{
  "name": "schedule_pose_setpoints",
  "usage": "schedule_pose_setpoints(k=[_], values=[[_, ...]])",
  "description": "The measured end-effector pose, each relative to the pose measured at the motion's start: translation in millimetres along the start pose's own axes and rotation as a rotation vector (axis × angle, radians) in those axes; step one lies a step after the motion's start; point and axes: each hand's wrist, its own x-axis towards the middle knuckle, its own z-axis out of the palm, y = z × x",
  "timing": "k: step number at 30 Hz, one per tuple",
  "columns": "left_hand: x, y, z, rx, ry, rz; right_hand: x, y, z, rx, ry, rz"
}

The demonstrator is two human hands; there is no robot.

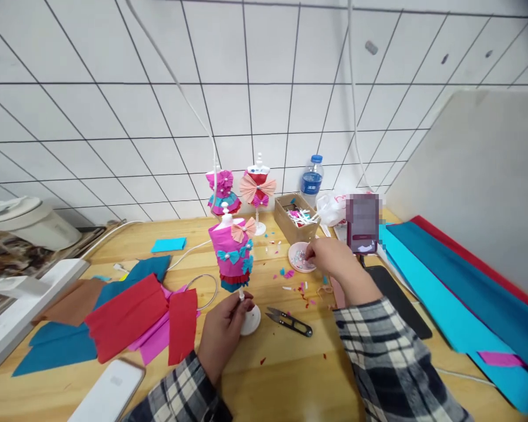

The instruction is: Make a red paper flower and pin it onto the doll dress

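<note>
The mini mannequin point(234, 252), dressed in pink paper with a peach bow and teal bows, stands upright on a white round base point(250, 320) on the worktop point(281, 375). The left hand point(222, 331) curls closed around the thin stand just above that base, thumb and fingers pinching the post, with the plaid-sleeved forearm coming up from below. The right hand point(332, 258) reaches forward, wrist bent, fingertips pinched together over the small pink dish point(300, 258) of beads; whether it has a bead between them cannot be told.

Between the two hands lie black thread snips point(290, 321), with paper scraps scattered around them. Beyond the right hand sits a cardboard box point(294, 218) of paper trimmings, and just to its right a phone point(362, 224) stands upright. Farther back, two more dressed mannequins point(242, 190) and a water bottle point(312, 179) stand against the tiled wall. Left of the left hand lie red, pink and teal paper sheets point(127, 316), and a white phone point(110, 391) rests near the forearm. Long teal and red paper rolls point(457, 293) stretch along the right of the right arm.
</note>
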Motion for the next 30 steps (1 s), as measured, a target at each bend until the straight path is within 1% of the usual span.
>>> schedule_pose_setpoints(k=[4,12,22,30], values=[[0.1,-4.7,-0.5,0.025,-0.008,-0.001,7.6,-9.5,11.4,-0.041,-0.015,0.012],[-0.8,-8.0,1.1,0.017,-0.020,-0.024,13.3,-6.3,22.1,-0.067,0.005,-0.010],[-0.8,-5.4,0.6,0.017,-0.017,-0.018,14.5,-0.5,21.4,-0.016,0.023,-0.046],[-0.8,-2.0,-0.6,0.038,-0.012,-0.018,17.4,-2.2,25.0,-0.039,-0.023,-0.038]])
